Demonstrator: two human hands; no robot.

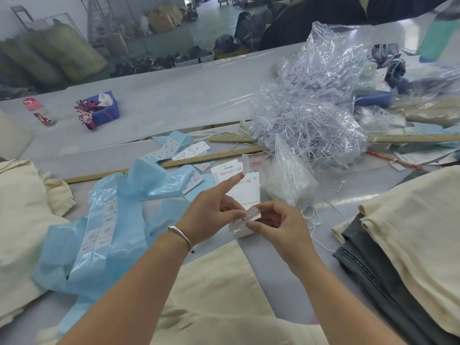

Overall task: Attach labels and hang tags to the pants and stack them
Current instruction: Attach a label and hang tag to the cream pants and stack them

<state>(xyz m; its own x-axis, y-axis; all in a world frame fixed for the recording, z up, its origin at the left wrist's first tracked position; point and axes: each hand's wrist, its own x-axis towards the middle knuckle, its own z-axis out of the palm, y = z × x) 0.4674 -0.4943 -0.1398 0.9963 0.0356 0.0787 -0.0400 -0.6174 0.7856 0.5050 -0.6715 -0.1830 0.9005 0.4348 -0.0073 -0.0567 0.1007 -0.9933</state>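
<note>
My left hand (211, 215) and my right hand (278, 225) meet above the table's middle and pinch white hang tags (246, 195) between them. The left index finger points up along the back of the tags. My right thumb and fingers pinch a small clear label strip (252, 215) at the tags' lower edge. Cream pants (219, 295) lie flat under my forearms at the near edge. A stack of cream and grey pants (403, 245) sits at the right. More cream pants (22, 215) are heaped at the left.
Blue backing sheets with white stickers (104, 235) spread left of my hands. Wooden rulers (199, 159) lie across the table. A clear bag of plastic tag fasteners (311, 115) is piled behind, with a small bag (288, 180) beside the tags. A purple box (102, 108) and bottle (39, 112) stand far left.
</note>
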